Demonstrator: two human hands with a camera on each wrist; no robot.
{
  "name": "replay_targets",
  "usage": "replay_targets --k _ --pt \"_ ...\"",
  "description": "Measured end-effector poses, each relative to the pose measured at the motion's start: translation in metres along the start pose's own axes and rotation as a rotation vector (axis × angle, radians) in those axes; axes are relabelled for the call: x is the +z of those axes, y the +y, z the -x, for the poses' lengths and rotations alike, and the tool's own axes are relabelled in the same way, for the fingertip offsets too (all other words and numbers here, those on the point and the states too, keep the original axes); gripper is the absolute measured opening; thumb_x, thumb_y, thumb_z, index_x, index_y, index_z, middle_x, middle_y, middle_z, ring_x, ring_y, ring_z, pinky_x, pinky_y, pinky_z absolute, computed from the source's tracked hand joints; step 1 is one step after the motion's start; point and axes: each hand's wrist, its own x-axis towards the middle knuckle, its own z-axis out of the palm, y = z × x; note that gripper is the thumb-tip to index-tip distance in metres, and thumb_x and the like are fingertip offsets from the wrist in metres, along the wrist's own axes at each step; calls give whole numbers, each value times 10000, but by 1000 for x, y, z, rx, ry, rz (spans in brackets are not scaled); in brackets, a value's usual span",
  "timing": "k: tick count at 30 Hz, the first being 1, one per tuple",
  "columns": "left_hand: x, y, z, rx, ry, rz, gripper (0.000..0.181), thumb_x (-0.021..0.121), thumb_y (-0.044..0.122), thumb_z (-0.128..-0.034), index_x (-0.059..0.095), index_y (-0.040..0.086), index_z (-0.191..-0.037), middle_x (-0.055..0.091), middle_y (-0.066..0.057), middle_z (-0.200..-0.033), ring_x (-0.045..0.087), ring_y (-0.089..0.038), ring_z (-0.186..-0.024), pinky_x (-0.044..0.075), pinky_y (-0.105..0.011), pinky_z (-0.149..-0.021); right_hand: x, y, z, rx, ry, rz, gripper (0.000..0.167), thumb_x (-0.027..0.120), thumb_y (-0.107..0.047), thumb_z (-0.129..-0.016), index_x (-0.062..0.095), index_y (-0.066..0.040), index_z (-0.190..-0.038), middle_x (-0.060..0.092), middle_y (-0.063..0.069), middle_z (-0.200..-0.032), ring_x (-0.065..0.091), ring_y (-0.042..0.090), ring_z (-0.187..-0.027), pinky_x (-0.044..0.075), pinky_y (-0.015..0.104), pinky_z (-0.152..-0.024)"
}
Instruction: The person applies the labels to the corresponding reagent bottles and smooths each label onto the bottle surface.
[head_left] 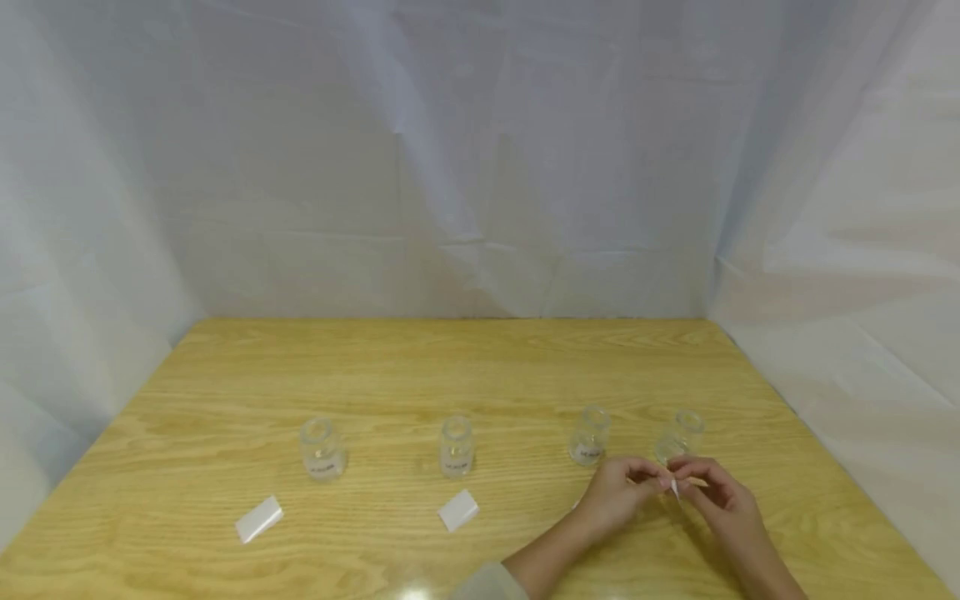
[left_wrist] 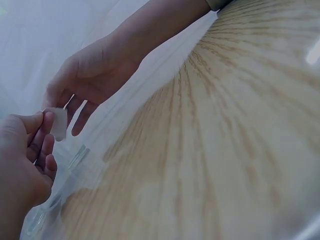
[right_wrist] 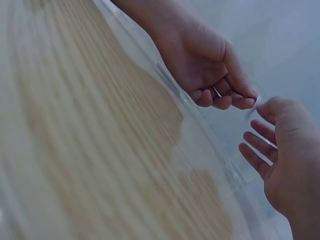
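A small white paper slip, perhaps a label (head_left: pixel 675 487), is held up between both hands at the right of the table. My left hand (head_left: pixel 617 497) pinches it between thumb and index finger. From the other side, my right hand (head_left: pixel 716 498) pinches it too, its other fingers spread loosely in the right wrist view. The slip (left_wrist: pixel 59 124) looks thin and bent in the left wrist view. Just beyond the fingers stands a clear glass bottle (head_left: pixel 681 433), its lower part partly hidden by the hands. Beside it, a similar bottle (head_left: pixel 590 437) bears a white label with dark print.
Two more labelled glass bottles stand to the left, one in the middle (head_left: pixel 457 447) and one farther left (head_left: pixel 322 450). White slips lie before them, one at left (head_left: pixel 259 519), another near the middle (head_left: pixel 458 510). White sheeting (head_left: pixel 480 167) encloses the wooden table (head_left: pixel 390 367).
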Motion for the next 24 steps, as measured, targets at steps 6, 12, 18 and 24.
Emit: replay_targets --k 6,12,18,24 --pt "-1 -3 -3 92 50 -67 105 636 125 -869 695 38 -860 644 82 -782 523 17 -733 447 -158 -636 2 0 1 -22 -45 13 115 526 -24 -927 563 23 -1025 545 77 -1119 563 124 -965 487 227 -779" --pt "-1 -4 -4 120 61 -84 91 633 104 -869 693 38 -848 650 81 -775 524 19 -724 450 -157 -627 2 0 1 64 -10 24 157 539 -73 -931 580 41 -1031 609 33 -1006 604 128 -861 488 217 -736" --pt "0 -3 -4 131 74 -94 79 636 78 -859 683 19 -839 652 54 -769 519 24 -725 439 -153 -639 0 1 1 36 50 -25 138 532 -45 -929 579 81 -959 625 25 -931 598 94 -841 498 218 -701" --pt "1 -3 -5 104 102 -61 83 626 77 -863 676 18 -832 655 39 -741 511 25 -705 430 -150 -621 -1 -2 -1 -2 161 -96 89 549 15 -902 589 95 -900 632 -16 -870 577 65 -790 490 200 -640"
